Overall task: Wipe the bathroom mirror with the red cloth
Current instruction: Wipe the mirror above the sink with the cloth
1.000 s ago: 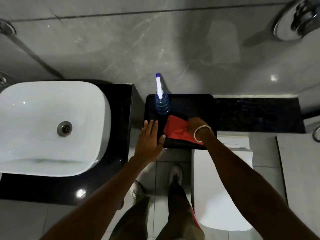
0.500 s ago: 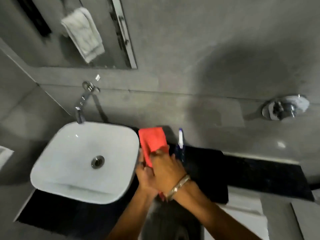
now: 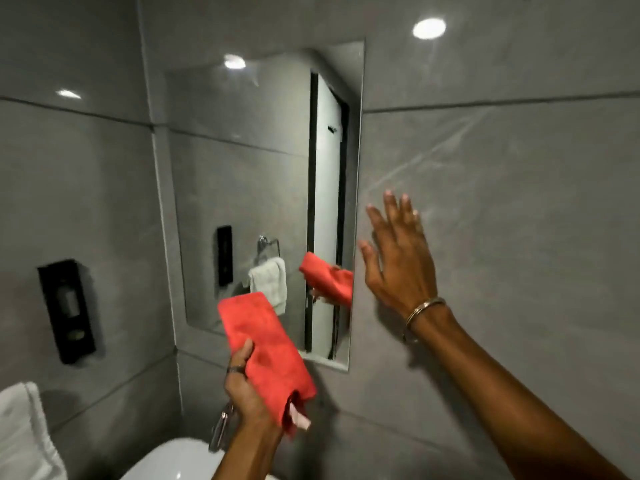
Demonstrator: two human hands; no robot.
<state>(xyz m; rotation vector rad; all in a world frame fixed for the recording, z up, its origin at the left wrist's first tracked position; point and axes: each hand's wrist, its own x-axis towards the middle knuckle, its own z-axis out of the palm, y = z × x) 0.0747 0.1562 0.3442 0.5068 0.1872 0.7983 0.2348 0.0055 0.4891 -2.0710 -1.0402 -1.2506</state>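
Observation:
The bathroom mirror (image 3: 249,174) is a tall frameless pane set in the grey tiled wall, left of centre. My left hand (image 3: 247,393) grips a folded red cloth (image 3: 265,344), held upright just in front of the mirror's lower edge; whether it touches the glass I cannot tell. The cloth's reflection shows at the mirror's lower right. My right hand (image 3: 398,261), wearing a metal bangle, is raised with fingers spread beside the mirror's right edge, near the wall tile, holding nothing.
A black wall dispenser (image 3: 67,310) hangs on the left wall. A white towel (image 3: 24,434) sits at the lower left. The white basin (image 3: 173,460) and chrome tap (image 3: 221,427) lie below my left hand. Grey tile wall (image 3: 502,237) fills the right side.
The view has swung up from the counter and basin to the mirror. The red cloth passed from both hands to my left hand alone and rose to the mirror; my right hand lifted beside it.

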